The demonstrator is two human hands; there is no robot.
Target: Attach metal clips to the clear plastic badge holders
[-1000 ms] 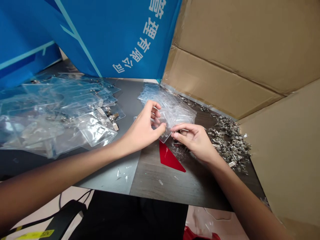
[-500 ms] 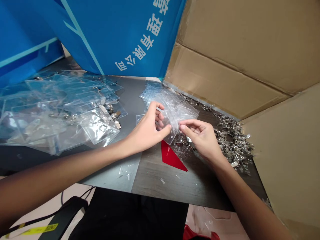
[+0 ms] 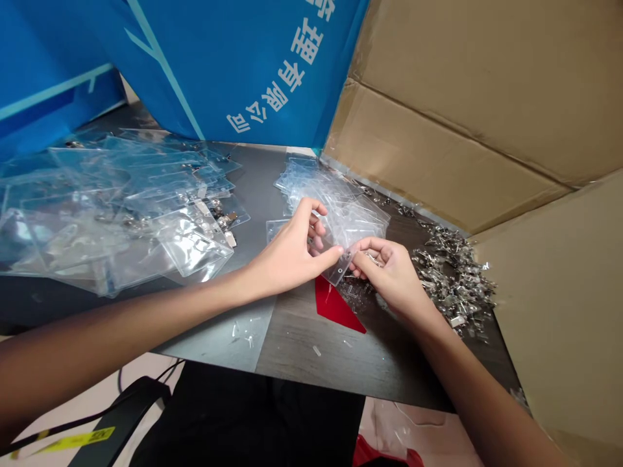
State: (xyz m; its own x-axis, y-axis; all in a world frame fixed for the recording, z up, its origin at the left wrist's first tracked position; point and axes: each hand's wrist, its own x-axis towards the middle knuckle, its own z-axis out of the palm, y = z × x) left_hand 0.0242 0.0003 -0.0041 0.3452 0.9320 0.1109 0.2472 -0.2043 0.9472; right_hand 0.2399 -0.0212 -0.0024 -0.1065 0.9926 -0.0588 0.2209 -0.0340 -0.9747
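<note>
Now the right hand (image 3: 384, 269) has curled in closer, nearly closed at the corner of a clear vinyl badge holder (image 3: 338, 269), though whether it grips is hard to tell. The left hand (image 3: 289, 250) pinches the holder, its punched hole showing, above a red triangle (image 3: 333, 308).

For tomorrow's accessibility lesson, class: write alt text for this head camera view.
A person's left hand pinches a clear plastic badge holder near its punched hole, with the right hand close beside it. On the dark tabletop, more holders lie at left and a heap of small metal clips at right, before a blue printed banner and cardboard.
</note>
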